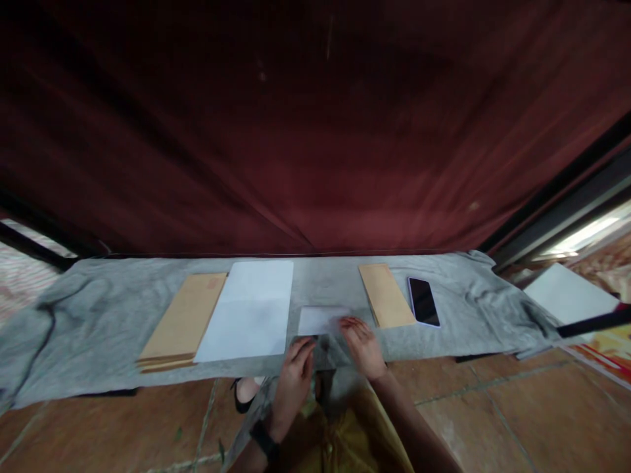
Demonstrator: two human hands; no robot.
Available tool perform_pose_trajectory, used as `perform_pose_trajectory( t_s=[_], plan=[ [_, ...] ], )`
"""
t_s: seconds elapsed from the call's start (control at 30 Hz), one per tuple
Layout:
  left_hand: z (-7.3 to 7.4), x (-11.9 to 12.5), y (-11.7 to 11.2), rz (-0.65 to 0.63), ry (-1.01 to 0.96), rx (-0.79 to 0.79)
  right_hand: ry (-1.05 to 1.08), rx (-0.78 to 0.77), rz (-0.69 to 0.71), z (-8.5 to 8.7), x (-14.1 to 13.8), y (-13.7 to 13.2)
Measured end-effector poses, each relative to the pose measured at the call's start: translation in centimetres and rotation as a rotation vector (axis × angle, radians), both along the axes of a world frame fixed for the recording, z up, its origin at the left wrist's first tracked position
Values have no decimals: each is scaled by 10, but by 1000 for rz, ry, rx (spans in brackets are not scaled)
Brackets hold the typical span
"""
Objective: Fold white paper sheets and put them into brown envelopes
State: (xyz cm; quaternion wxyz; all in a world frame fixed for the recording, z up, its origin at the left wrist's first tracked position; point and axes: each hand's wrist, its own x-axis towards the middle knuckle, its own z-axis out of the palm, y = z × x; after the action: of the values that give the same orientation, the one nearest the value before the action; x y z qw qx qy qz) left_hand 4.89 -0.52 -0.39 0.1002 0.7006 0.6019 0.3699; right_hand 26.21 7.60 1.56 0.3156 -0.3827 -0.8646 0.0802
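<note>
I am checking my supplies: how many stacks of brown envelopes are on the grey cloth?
2. The left stack lies beside the white sheets; the right stack lies further right, beside the phone. Each may hide more envelopes.

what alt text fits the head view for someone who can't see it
A right hand rests flat on a small white paper on a grey cloth, the left hand at its near edge. Left of it lie white sheets and stacked envelopes; right of it, one envelope and a phone. A red curtain hangs behind.
</note>
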Motion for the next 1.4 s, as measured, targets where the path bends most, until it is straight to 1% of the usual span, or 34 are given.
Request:
perform_pose_trajectory(
  t_s=[0.07, 0.13, 0.2, 0.3, 0.37, 0.47, 0.53, 0.6, 0.73, 0.87, 1.0, 1.17, 1.4],
  plan=[
    [4, 2, -7, -15, 52, 8, -39, 4, 23, -15, 6, -7],
    [10, 6, -11, -21, 129, 16, -60, -14, 24, -23, 12, -12],
    [15, 11, -6, -46, 205, 31, -72, -47, 25, -24, 15, -15],
    [19, 19, 12, -109, 292, 39, -64, -96, 19, -18, 15, -17],
    [18, 23, 27, -112, 337, 21, -20, -124, -24, -13, 11, -16],
    [10, 28, 46, -112, 380, -8, 54, -148, -90, -9, 0, -9],
    [2, 30, 52, -122, 407, -29, 48, -156, -103, -10, -10, -4],
    [-5, 31, 55, -125, 436, -48, -6, -166, -106, -12, -19, 0],
    [-11, 30, 53, -121, 467, -44, -125, -179, -132, -20, -26, -1],
    [-11, 24, 47, -74, 469, -34, -179, -164, -181, -26, -18, -3],
    [-13, 13, 39, -13, 465, -18, -184, -137, -236, -30, -7, -4],
    [-14, 1, 29, 49, 467, 7, -169, -112, -313, -33, -2, -7],
    [-15, -2, 27, 84, 480, -28, -162, -88, -332, -36, 2, -8]
  ],
)
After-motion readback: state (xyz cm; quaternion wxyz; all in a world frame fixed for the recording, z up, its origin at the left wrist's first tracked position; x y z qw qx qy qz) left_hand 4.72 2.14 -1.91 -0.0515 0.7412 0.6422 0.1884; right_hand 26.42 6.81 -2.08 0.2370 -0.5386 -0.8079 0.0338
